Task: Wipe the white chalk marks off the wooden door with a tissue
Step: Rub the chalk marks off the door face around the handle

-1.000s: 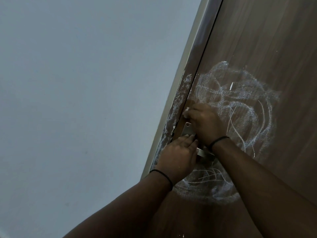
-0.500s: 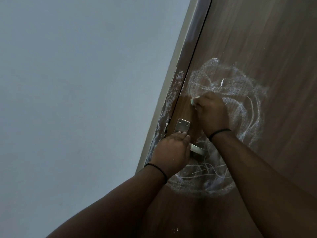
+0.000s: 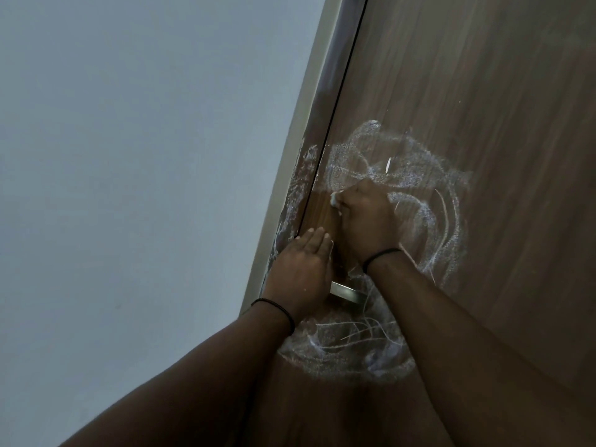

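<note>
White chalk marks (image 3: 416, 175) smear the brown wooden door (image 3: 483, 91) in a wide swirl around the handle, with more chalk scribbles (image 3: 348, 346) below it. My right hand (image 3: 366, 221) presses a small wad of white tissue (image 3: 335, 200) against the door near its left edge; only a bit of tissue shows past the fingers. My left hand (image 3: 303, 269) lies flat over the metal door handle (image 3: 346, 293), fingers together and pointing up, hiding the handle's plate.
The door frame (image 3: 309, 124) runs along the door's left edge and carries chalk smears (image 3: 296, 195). A plain grey wall (image 3: 129, 156) fills the left side. Both wrists wear thin black bands.
My right hand with the tissue has moved up the door, from beside the handle plate to the lower edge of the upper chalk swirl. My left hand has slid up over the plate.
</note>
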